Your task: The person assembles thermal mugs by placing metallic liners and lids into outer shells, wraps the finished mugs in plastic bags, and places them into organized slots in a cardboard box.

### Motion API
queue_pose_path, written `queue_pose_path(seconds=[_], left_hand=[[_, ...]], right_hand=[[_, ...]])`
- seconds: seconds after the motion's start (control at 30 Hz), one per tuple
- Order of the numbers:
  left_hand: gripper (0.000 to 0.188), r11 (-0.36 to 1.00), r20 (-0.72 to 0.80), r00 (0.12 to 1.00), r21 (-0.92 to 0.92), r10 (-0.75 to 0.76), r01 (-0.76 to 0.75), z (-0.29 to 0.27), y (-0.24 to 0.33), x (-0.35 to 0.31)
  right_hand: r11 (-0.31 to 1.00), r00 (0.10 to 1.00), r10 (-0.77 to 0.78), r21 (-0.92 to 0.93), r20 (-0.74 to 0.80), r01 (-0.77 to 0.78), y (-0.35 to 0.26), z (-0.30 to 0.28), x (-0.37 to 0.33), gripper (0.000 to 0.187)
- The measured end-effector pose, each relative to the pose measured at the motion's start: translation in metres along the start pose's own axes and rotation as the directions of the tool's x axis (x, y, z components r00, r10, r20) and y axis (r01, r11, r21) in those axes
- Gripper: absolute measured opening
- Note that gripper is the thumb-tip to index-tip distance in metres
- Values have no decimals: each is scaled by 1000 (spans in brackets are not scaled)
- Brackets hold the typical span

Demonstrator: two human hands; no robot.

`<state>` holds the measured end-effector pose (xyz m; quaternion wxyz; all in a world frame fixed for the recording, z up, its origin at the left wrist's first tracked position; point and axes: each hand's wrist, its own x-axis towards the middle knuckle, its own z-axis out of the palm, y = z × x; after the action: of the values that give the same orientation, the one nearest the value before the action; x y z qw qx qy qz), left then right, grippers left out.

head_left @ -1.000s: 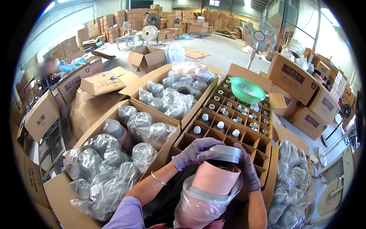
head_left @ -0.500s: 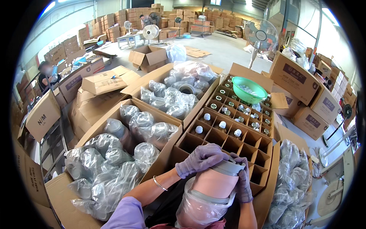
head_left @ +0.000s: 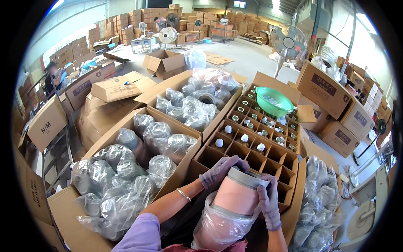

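A pink cylinder with grey bands (head_left: 237,193) stands tilted in front of me, its grey-rimmed end facing away. Clear plastic bagging (head_left: 220,222) is bunched around its lower part. My left hand (head_left: 222,171), in a greyish-purple glove, is closed on the far left of the rim. My right hand (head_left: 269,201), gloved alike, grips the rim's right side, thumb against the outer wall. The fingers inside the rim are partly hidden. Just beyond the hands is a carton with cardboard dividers (head_left: 256,158), where several white-capped bottles (head_left: 244,138) stand in the cells.
Open cartons at left hold bagged grey pieces (head_left: 113,180), and more bagged pieces (head_left: 317,197) fill a carton at right. A green bowl (head_left: 275,101) rests on the far bottles. A standing fan (head_left: 288,42) and stacked cartons (head_left: 323,90) are farther back. Another person (head_left: 52,80) is at far left.
The cylinder's rim has tipped so more of its grey band shows. My left hand has slid slightly left along the rim, and my right hand has shifted slightly lower.
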<state>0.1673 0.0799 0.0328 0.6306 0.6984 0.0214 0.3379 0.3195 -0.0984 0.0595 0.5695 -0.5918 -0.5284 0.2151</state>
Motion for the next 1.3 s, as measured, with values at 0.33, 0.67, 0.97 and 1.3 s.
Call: queue_pose_path(seconds=[0.33, 0.67, 0.97, 1.3], left_hand=[[41, 719, 463, 875, -560, -141, 412, 30, 10, -42], [74, 855, 238, 824, 64, -514, 514, 78, 76, -113], [82, 926, 60, 924, 30, -378, 377, 86, 107, -130], [94, 868, -48, 962, 420, -269, 264, 98, 74, -145]], right_hand=[[773, 697, -423, -171, 579, 611, -126, -37, 2, 33], [810, 977, 130, -586, 169, -6, -85, -66, -25, 33], [822, 910, 86, -545, 405, 165, -132, -74, -11, 53], [906, 927, 63, -410, 370, 102, -87, -56, -13, 36]])
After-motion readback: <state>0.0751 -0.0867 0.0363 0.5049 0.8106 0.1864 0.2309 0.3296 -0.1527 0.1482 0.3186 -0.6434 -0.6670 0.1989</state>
